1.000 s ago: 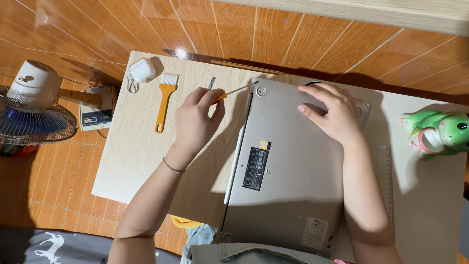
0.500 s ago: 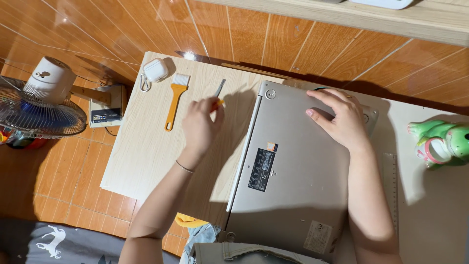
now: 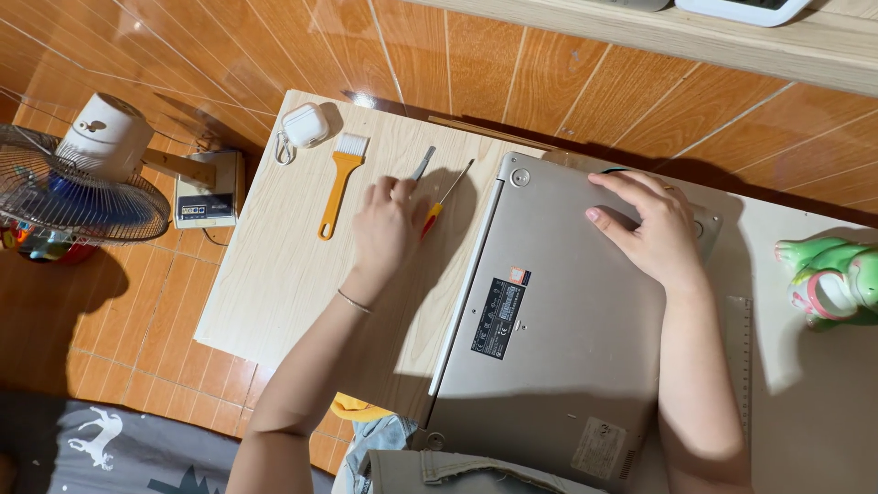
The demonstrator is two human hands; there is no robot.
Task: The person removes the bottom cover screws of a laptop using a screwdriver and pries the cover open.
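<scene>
On the pale bench (image 3: 274, 284), upturned grey laptop (image 3: 549, 348) pinned flat under spread right hand (image 3: 651, 229), left hand (image 3: 384, 229) curled over red-and-yellow screwdriver (image 3: 444, 203) beside the laptop's edge, seemingly mid-pickup; next, probably lifting the tip toward a corner screw (image 3: 519, 177).

My left hand (image 3: 384, 229) lies palm down, fingers loosely curled, forearm stretched forward; my right hand (image 3: 649, 229) rests flat with fingers spread, its arm running straight out ahead
</scene>
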